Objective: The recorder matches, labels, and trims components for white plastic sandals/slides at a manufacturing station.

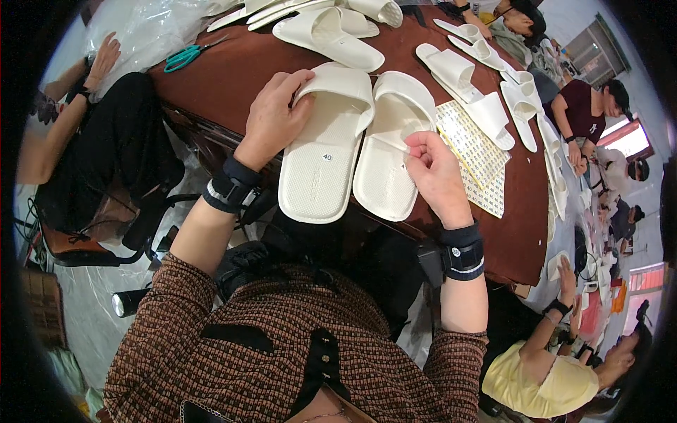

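Two white slippers lie side by side, soles up, at the near edge of a dark brown table, and everything else is placed from this pair. The left hand rests on the left slipper, its fingers curled over the strap end and gripping the slipper's outer edge. That slipper carries a small white sticker on its sole. The right hand is at the right slipper, thumb and forefinger pinched together on something tiny against the sole; what it is cannot be told. Both wrists wear black bands. Just right of the pair, touching the right slipper's edge, lies a sheet of small stickers. Beyond the pair, farther up the table, are more white slippers, and a row of others runs along the right side. Teal scissors lie well to the upper left of the pair. Other people sit around the table; one person's hand rests on clear plastic at the far left.
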Demonstrator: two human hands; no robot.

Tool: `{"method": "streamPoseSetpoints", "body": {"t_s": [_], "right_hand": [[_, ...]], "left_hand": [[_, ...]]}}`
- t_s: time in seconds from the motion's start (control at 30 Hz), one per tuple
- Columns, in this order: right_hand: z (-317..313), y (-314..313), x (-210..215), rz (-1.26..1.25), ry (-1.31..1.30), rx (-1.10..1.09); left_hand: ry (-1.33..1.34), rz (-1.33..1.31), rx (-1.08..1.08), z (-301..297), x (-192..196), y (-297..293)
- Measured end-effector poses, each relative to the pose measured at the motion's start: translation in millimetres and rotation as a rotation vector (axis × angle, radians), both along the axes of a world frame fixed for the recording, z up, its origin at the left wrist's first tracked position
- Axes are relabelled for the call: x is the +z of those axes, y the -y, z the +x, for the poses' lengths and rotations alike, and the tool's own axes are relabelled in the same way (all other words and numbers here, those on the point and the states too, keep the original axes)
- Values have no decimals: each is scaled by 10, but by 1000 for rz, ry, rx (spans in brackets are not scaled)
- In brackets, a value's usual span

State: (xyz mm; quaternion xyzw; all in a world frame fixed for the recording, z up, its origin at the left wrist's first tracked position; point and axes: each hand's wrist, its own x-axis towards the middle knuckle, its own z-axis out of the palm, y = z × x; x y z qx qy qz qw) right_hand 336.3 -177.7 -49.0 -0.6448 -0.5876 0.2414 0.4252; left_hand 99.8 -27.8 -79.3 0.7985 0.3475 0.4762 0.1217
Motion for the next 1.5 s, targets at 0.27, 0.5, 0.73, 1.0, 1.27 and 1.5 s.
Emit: {"method": "streamPoseSetpoints", "body": {"t_s": [0.27, 0.5, 0.73, 1.0, 1.27, 1.5], "right_hand": [[9, 0, 103, -41, 68, -17], [-220, -147, 280, 101, 97, 116], [-344, -443, 162, 187, 560, 220], [-392, -545, 136, 214, 749, 129], [-477, -186, 373, 229, 671, 128], [-360, 279, 607, 180, 459, 155]], "left_hand": [[-2, -23, 6, 35, 10, 11], [9, -42, -14, -29, 20, 6], [66, -69, -101, -24, 55, 31], [251, -285, -271, -98, -40, -95], [490, -464, -354, -165, 95, -68], [471, -484, -350, -169, -8, -97]]}}
